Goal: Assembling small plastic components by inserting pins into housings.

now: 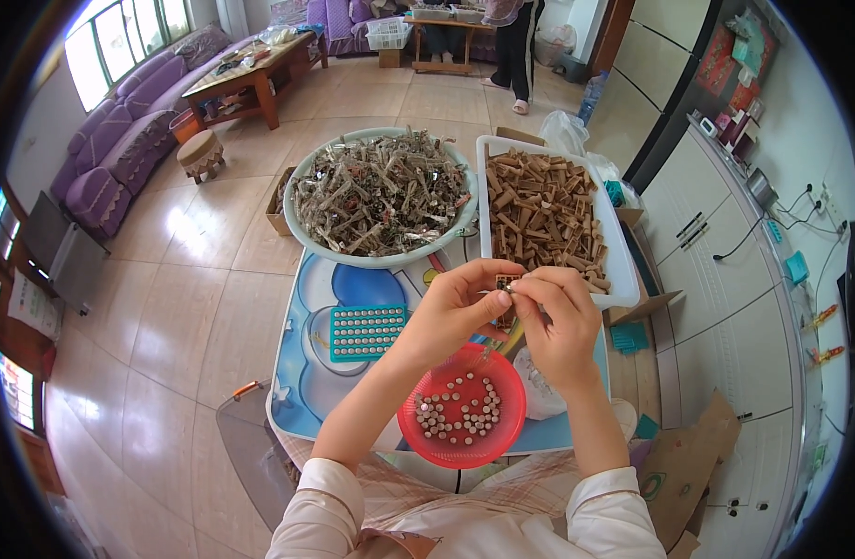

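Observation:
My left hand is closed around a small brown, grid-patterned strip, partly hidden by the fingers. My right hand meets it there, thumb and fingertips pinched on a tiny piece too small to name. Just below the hands, a red plastic bowl holds many small silver discs. Left of my left forearm lies a teal tray with rows of the same kind of round silver pieces.
Behind the hands stand a pale green basin heaped with clear and metallic pieces and a white bin of brown pieces. A clear plastic bag lies right of the bowl. Cardboard stands beside the cabinets. Another person is far off.

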